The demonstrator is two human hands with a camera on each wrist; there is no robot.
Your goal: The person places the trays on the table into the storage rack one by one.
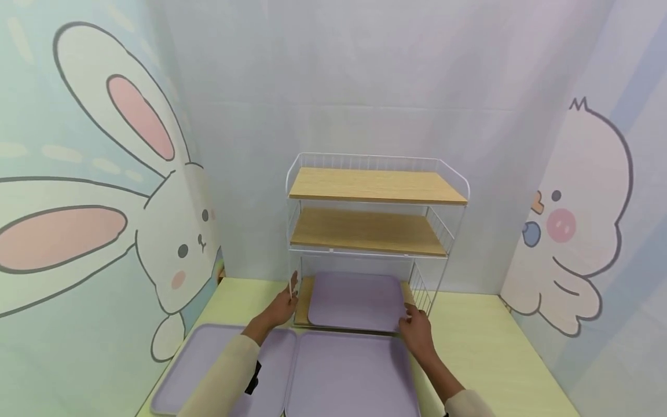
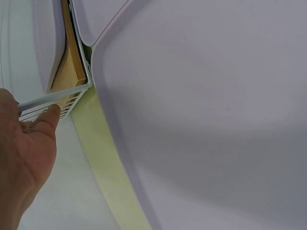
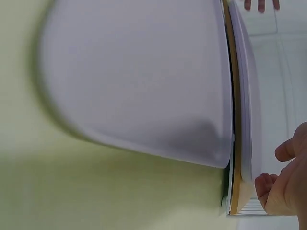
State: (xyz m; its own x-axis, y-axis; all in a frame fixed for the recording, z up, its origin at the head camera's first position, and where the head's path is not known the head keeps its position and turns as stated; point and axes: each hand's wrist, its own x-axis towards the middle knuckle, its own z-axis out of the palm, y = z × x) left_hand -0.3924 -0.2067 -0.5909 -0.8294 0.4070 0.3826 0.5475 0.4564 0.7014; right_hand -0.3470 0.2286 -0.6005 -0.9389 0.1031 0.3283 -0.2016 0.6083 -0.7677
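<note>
A lilac tray (image 1: 356, 301) lies on the bottom wooden shelf of a white wire rack (image 1: 449, 243). In the right wrist view the tray's edge (image 3: 255, 105) shows layered rims, perhaps of stacked trays. My left hand (image 1: 281, 307) is at the rack's front left post, its fingers extended beside the wire side; the left wrist view shows the thumb and a finger close to the white bar (image 2: 53, 97). By the tray's front right corner is my right hand (image 1: 417, 331). Its bent fingertips (image 3: 263, 184) are at the tray edge, while the thumb stands apart.
Two larger lilac trays lie in front of the rack on the pale yellow table (image 1: 484, 347): a left tray (image 1: 203, 347) and a middle tray (image 1: 349, 370). Above are a middle shelf (image 1: 367, 229) and a top shelf (image 1: 375, 184). Curtains printed with cartoon animals surround the table.
</note>
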